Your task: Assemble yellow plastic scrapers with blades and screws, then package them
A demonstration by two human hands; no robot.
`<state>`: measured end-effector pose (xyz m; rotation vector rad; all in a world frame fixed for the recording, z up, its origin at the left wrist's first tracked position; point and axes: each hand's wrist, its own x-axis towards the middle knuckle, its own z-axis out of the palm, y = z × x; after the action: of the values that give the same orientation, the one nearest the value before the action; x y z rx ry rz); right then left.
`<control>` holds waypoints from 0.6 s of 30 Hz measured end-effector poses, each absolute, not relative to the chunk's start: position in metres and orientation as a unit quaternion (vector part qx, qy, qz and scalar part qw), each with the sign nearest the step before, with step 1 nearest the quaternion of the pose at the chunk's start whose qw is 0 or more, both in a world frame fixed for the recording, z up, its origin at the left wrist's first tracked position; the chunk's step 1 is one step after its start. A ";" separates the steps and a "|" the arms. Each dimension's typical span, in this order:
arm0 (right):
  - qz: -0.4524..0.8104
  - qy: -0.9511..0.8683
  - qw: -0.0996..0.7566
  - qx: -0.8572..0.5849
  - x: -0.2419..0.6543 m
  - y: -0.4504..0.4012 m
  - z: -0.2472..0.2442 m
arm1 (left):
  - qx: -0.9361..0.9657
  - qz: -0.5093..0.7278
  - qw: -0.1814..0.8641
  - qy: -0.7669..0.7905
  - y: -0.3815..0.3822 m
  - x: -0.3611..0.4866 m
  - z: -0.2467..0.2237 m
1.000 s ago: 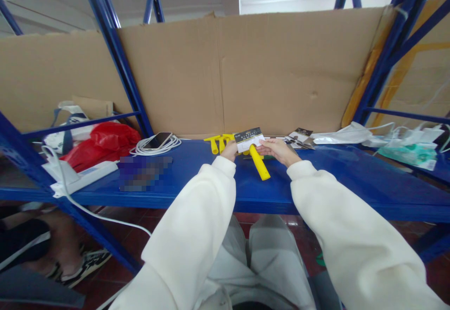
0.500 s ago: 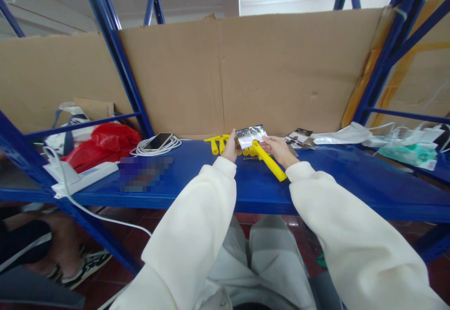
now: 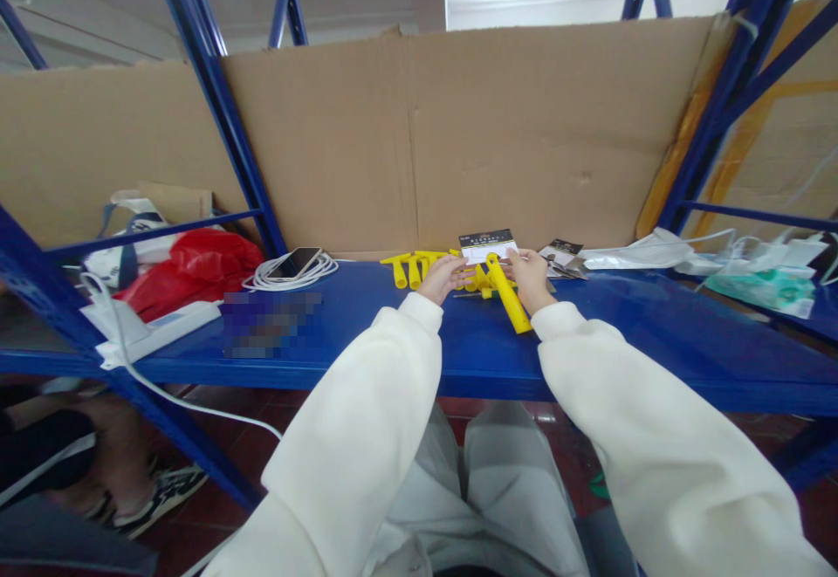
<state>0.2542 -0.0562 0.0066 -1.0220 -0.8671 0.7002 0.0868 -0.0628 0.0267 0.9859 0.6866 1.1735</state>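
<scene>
Between my hands is a black-and-white printed card [image 3: 485,248], upright and facing me. A yellow plastic tool with a tubular handle [image 3: 511,305] slants down in front of the card's lower edge. My right hand [image 3: 529,278] is closed at the card's right side, gripping the card and the top of the yellow tool. My left hand [image 3: 443,278] is beside the card's lower left corner with its fingers stretched out; whether it touches the card is hard to tell. Behind my left hand lie several yellow T-shaped tools [image 3: 414,273], partly hidden.
More printed cards [image 3: 561,254] lie right of my hands. On the blue shelf [image 3: 367,324] are a phone [image 3: 297,264], a coiled white cable [image 3: 262,278], a power strip [image 3: 170,326] and a red bag [image 3: 209,258]. Cardboard [image 3: 497,123] stands behind. A person's leg [image 3: 111,446] shows at lower left.
The card has moved right and turned more squarely toward me. My left hand's fingers have loosened from its left edge and spread. The yellow tool hangs more steeply.
</scene>
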 end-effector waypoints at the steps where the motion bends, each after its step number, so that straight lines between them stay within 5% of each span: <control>1: 0.313 -0.390 0.727 -0.470 0.256 -0.054 0.005 | 0.457 0.506 0.668 0.298 -0.064 0.087 0.026; 8: 0.288 -0.397 0.735 -0.468 0.259 -0.046 -0.004 | 0.544 0.428 0.670 0.267 -0.071 0.087 0.023; 18: 0.290 -0.484 0.678 -0.471 0.247 -0.061 0.003 | 0.491 0.471 0.670 0.297 -0.069 0.089 0.024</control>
<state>0.2467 -0.0610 0.0025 -1.0584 -1.0873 0.6507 0.0891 -0.0689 0.0243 1.1055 0.6683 1.0618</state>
